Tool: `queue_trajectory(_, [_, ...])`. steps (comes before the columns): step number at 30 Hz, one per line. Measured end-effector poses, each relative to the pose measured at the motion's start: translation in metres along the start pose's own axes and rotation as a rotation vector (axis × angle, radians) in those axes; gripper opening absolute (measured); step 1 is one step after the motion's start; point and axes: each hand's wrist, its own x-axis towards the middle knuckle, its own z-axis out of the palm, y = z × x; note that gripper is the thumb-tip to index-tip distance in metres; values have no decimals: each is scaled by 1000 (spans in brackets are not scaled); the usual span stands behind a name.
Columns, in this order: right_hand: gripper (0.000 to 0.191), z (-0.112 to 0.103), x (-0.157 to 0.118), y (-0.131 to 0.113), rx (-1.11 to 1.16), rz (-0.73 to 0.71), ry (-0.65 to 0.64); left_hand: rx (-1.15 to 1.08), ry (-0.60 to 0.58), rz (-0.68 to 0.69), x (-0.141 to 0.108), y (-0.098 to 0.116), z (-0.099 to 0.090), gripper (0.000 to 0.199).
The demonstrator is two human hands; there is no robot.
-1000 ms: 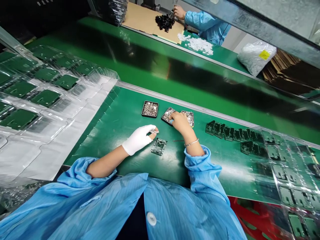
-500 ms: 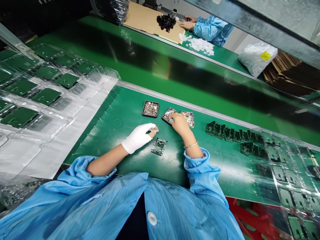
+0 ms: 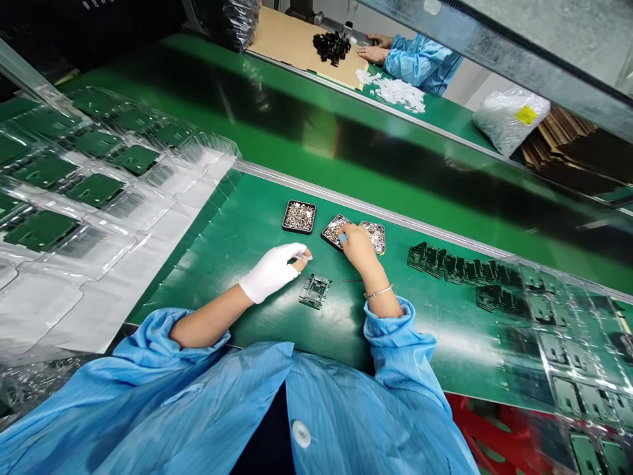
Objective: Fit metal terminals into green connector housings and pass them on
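Note:
My left hand [image 3: 275, 270], in a white glove with bare fingertips, is closed in a pinch just above and left of a green circuit board [image 3: 315, 291]. What its fingertips hold is too small to name. Over the middle tray of metal parts [image 3: 332, 235] is my right hand [image 3: 361, 249], its fingers bent down into the tray and partly hidden. Another tray of small metal parts [image 3: 299, 217] stands to the left, and a third [image 3: 376, 239] is just behind my right hand. A thin dark tool [image 3: 352, 281] lies beside my right wrist.
Clear plastic trays with green boards [image 3: 96, 191] cover the left side. Rows of boards [image 3: 459, 267] and more plastic trays [image 3: 568, 349] are at the right. Beyond the metal rail [image 3: 316, 191], a person's hands [image 3: 374, 53] rest near black parts [image 3: 332, 47].
My right hand has shifted very slightly over the middle tray. My left hand keeps its pinch, and the view has moved a little.

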Motion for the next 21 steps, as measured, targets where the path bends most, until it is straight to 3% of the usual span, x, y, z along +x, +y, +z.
queue_trajectory(7, [31, -1, 1, -2, -32, -21, -26, -11, -6, -1, 0, 2, 1, 22])
queue_trajectory(11, [26, -5, -4, -1, 12, 14, 73, -9, 20, 9, -1, 2, -3, 23])
queue_trajectory(15, [16, -9, -21, -5, 411, 55, 227, -8, 88, 21, -1, 6, -3, 23])
queue_trajectory(18, [10, -8, -43, -19, 806, -38, 178, -1, 132, 94, -3, 12, -1, 24])
queue_trajectory(21, [10, -5, -64, -35, 985, -108, 82, 52, 105, 222, -5, 21, 2, 21])
